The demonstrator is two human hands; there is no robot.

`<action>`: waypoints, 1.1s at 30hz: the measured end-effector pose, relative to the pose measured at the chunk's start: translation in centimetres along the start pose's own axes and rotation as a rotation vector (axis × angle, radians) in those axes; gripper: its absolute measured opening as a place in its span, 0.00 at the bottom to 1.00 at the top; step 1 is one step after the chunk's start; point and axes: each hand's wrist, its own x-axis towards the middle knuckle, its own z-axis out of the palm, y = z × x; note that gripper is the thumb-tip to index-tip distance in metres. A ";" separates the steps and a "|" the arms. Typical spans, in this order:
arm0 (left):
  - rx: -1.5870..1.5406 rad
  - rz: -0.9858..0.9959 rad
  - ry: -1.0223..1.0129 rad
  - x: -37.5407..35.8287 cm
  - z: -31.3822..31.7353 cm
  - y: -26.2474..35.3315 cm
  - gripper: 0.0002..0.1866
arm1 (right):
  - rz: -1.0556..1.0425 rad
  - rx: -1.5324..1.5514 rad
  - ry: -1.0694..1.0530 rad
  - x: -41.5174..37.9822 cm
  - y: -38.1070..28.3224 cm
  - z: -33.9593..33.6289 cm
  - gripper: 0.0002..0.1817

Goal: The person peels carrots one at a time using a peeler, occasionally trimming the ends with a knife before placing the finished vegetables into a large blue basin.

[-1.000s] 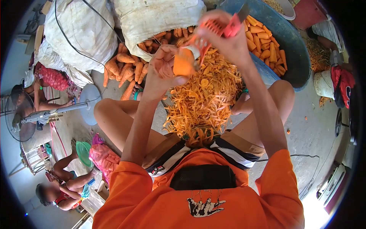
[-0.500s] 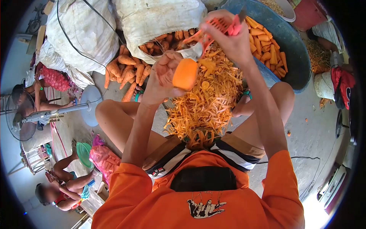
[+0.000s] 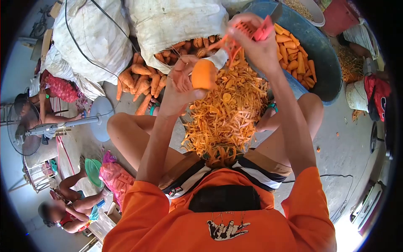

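Note:
A short, thick peeled carrot (image 3: 203, 74) is gripped in my left hand (image 3: 181, 80), its smooth orange side facing the peeler. My right hand (image 3: 256, 44) is closed around an orange-red peeler (image 3: 230, 46), whose pale blade end reaches the carrot's upper edge. From the same hand sticks out a knife (image 3: 264, 29) with a pinkish-red handle, its dark blade pointing up and away. Below both hands a large heap of carrot peelings (image 3: 226, 109) lies between my legs.
Unpeeled carrots (image 3: 140, 77) spill from a white sack (image 3: 176, 25) ahead. A blue tub (image 3: 325, 63) of peeled carrots (image 3: 294, 54) stands right. A standing fan (image 3: 25, 126) and two people are at left, near a green basket (image 3: 93, 171). A cable (image 3: 344, 175) crosses the floor.
The carrot has tilted and shifted slightly up in my left hand. My right hand has moved a little right and down, and the peeler's pale blade end now shows against the carrot.

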 end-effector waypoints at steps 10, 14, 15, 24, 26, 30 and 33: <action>-0.105 -0.007 0.041 -0.1 1.2 0.1 0.43 | -0.001 -0.072 -0.014 -1.0 0.0 0.7 0.07; -0.092 0.056 0.061 -0.2 0.3 -1.3 0.37 | 0.023 -0.104 -0.095 -1.9 -0.4 1.6 0.08; -0.171 0.020 0.053 0.0 -0.4 -1.4 0.32 | 0.057 -0.022 -0.094 -1.5 0.3 1.3 0.08; -0.321 -0.069 0.285 0.1 0.3 -1.0 0.27 | 0.074 -0.058 0.071 -1.6 2.6 1.9 0.10; -0.322 -0.138 0.287 0.1 0.4 -1.2 0.30 | 0.113 -0.081 0.084 -1.5 2.9 1.7 0.10; 0.087 -0.071 0.233 0.6 0.3 -1.3 0.36 | 0.064 -0.163 0.047 -1.6 3.1 1.8 0.10; 0.155 -0.092 0.223 0.5 0.4 0.0 0.37 | 0.139 -0.125 -0.041 -1.6 2.5 1.5 0.10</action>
